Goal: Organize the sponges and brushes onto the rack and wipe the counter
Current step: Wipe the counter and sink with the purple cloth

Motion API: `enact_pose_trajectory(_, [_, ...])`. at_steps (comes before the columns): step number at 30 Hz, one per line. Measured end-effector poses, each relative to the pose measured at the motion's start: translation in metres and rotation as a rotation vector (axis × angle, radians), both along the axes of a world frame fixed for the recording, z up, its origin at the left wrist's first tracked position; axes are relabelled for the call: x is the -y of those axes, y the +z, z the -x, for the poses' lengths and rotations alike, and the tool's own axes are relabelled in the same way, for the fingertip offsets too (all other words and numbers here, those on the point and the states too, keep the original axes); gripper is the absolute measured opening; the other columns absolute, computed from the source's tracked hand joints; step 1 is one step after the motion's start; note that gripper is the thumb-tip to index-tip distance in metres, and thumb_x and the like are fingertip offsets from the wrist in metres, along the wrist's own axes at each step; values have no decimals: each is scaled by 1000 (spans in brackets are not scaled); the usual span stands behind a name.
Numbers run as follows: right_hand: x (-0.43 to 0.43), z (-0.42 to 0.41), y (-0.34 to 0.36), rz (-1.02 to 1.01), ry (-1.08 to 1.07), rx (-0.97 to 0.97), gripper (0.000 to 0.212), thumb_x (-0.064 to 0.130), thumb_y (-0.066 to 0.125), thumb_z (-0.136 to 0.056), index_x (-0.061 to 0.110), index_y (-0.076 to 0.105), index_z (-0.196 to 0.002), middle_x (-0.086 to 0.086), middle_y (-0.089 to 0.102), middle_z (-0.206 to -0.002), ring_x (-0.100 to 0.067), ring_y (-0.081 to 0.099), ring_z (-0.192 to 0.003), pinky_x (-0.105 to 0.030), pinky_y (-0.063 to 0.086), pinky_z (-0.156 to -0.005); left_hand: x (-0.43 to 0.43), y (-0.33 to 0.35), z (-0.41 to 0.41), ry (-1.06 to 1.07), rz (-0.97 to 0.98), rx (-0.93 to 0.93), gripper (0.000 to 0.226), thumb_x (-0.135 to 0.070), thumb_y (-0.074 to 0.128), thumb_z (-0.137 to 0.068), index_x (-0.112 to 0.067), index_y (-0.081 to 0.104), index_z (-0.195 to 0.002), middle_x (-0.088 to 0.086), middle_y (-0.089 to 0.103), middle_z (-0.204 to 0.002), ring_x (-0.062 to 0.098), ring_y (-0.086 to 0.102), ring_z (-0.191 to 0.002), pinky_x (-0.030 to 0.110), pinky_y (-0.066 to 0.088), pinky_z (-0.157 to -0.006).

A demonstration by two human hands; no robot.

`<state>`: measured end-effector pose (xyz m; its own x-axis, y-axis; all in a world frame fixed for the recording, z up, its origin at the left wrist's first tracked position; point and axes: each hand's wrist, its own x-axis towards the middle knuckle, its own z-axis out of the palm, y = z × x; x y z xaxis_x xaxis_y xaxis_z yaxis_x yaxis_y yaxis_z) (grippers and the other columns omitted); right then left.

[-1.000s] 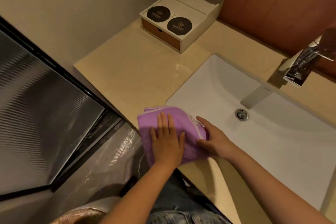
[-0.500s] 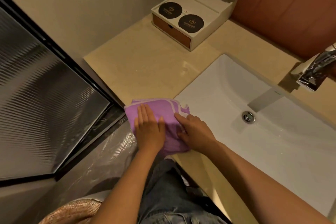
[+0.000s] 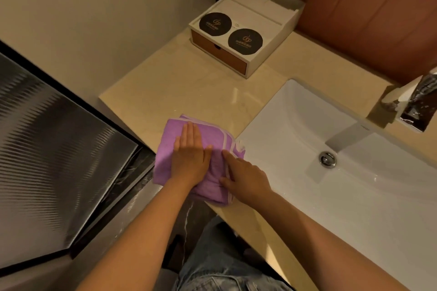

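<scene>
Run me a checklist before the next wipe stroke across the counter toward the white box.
1. Palm of the left hand flat on the purple cloth: ok.
2. Touch of the right hand on the cloth's right side, fingers straight: ok.
3. Cloth fully on the counter: not ok, its near left corner overhangs the front edge.
4. Counter between cloth and white box free of loose items: ok.
5. Cloth clear of the sink: cannot tell, one corner lies at the rim.
6. Racking of sponges and brushes: cannot tell, none in view.
</scene>
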<state>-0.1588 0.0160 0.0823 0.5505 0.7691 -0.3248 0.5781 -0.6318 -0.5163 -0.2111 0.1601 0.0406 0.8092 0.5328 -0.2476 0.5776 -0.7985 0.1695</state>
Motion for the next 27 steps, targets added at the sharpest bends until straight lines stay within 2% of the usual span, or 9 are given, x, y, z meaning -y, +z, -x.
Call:
enact_pose_trajectory(4, [-2,-12,-8,-48,-128,-24,46,46,37,-96,30,32,-139,-1,63,-118,-21,62,-101,-30,50,-88,-15,-4,-16,-103,-31,18,85,-53,-5,-82,-2,7,-149,17,9,-158,26,9,-147,39,10,-117])
enact_pose_trajectory(7, [1,-20,-15,-53,-260,-12,48,49,40,-94,34,30,-138,1,62,-120,-21,62,-99,-33,52,-85,-21,-3,-30,-166,-63,44,84,-53,2,-85,2,19,-146,20,23,-154,30,22,-144,42,20,-114])
enact_pose_trajectory(10, [0,-23,-21,-124,-400,-11,60,47,50,-90,29,27,-142,-4,52,-130,-25,57,-108,-35,49,-87,-23,1,-46,-208,-17,41,84,-54,5,-85,2,22,-145,21,26,-152,31,24,-143,44,21,-114])
enact_pose_trajectory(15, [-11,-34,-29,-245,-502,-261,80,45,64,-82,30,16,-144,-3,46,-139,-26,50,-120,-38,44,-97,-29,-4,-65,-275,-19,35,72,-46,25,-89,7,43,-135,24,48,-137,35,48,-128,48,41,-101])
enact_pose_trajectory(17, [-13,-37,-30,-224,-488,-230,85,42,65,-81,28,12,-147,-6,47,-137,-27,50,-119,-39,44,-97,-31,-6,-67,-294,-6,56,71,-45,25,-90,6,41,-136,24,46,-139,34,46,-130,47,40,-102])
enact_pose_trajectory(19, [-15,-33,-31,-131,-378,-71,84,38,62,-84,21,11,-149,-14,50,-129,-30,50,-112,-37,44,-90,-31,-8,-64,-299,15,82,73,-46,21,-90,4,33,-141,22,38,-146,33,37,-136,46,32,-108])
enact_pose_trajectory(21, [-14,-30,-30,-62,-290,83,81,35,62,-85,17,16,-148,-18,51,-119,-31,48,-103,-35,41,-81,-28,-6,-57,-280,17,101,75,-47,15,-89,2,26,-144,21,31,-150,31,29,-141,45,25,-113])
enact_pose_trajectory(24, [-14,-27,-24,16,-190,185,77,32,63,-83,15,23,-146,-19,52,-114,-33,48,-99,-35,40,-76,-22,-4,-44,-238,-9,79,78,-48,4,-85,-3,14,-148,16,17,-156,25,15,-146,40,15,-116])
enact_pose_trajectory(27, [-16,-20,-19,35,-72,217,69,26,61,-85,13,30,-144,-20,53,-111,-35,49,-96,-34,36,-71,-17,-6,-24,-151,-23,85,70,-45,16,-93,-3,10,-149,16,13,-157,23,14,-146,38,16,-116])
